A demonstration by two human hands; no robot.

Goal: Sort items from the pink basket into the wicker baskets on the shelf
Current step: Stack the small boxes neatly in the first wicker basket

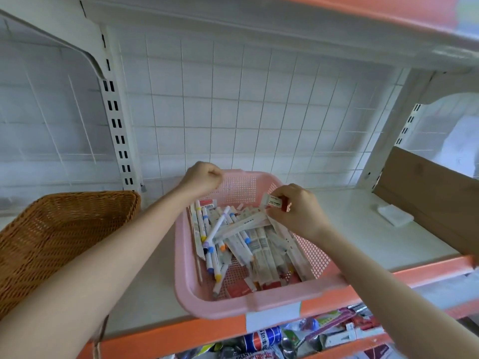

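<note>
Both hands hover over the pink basket, which sits on the white shelf with a wicker basket just to its left and a cardboard sheet off to the right. The left hand is curled into a tight fist above the far rim, and nothing shows in it. The right hand pinches a small white box marked 2B, just above the heap of markers and paper-wrapped sticks filling the basket.

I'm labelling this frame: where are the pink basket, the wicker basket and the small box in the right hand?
pink basket (178, 255), head view, left rim.
wicker basket (64, 229), head view, woven inner wall.
small box (274, 202), head view, white label face.
</note>
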